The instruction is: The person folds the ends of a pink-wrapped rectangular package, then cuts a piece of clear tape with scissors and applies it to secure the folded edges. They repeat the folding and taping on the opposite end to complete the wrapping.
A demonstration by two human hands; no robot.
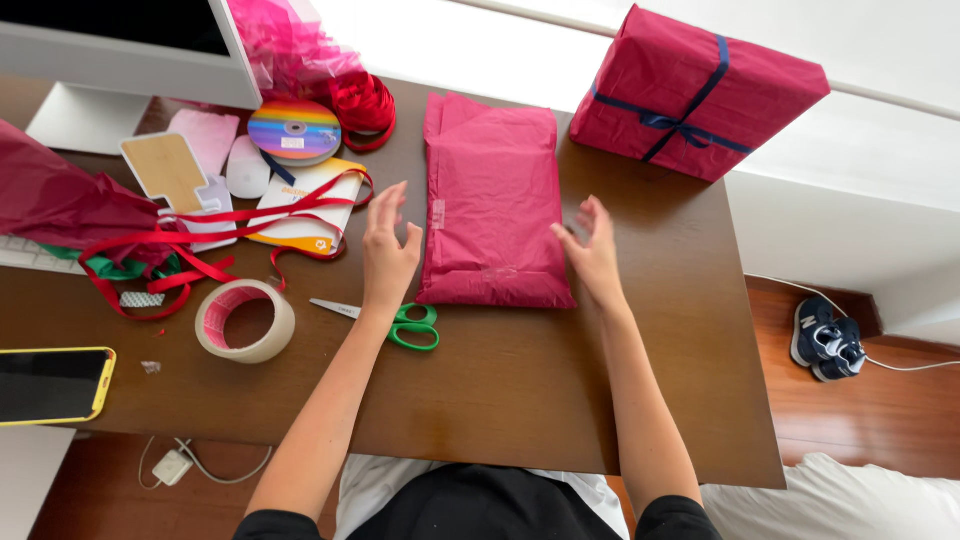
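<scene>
With the left hand (388, 250) and right hand (594, 250) spread wide beside the flat pink tissue-wrapped parcel (492, 200) at frame centre, its loose folds risked springing open.

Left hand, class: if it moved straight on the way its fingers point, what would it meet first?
Probably the red ribbon spool at the desk's far edge; the left hand passes just beside the pink wrapped parcel, though height is unclear.

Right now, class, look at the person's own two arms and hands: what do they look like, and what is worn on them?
The left hand and right hand are bare: no gloves, rings, watch or bracelets visible. Both forearms are uncovered up to short black sleeves at the bottom edge of the view.
</scene>
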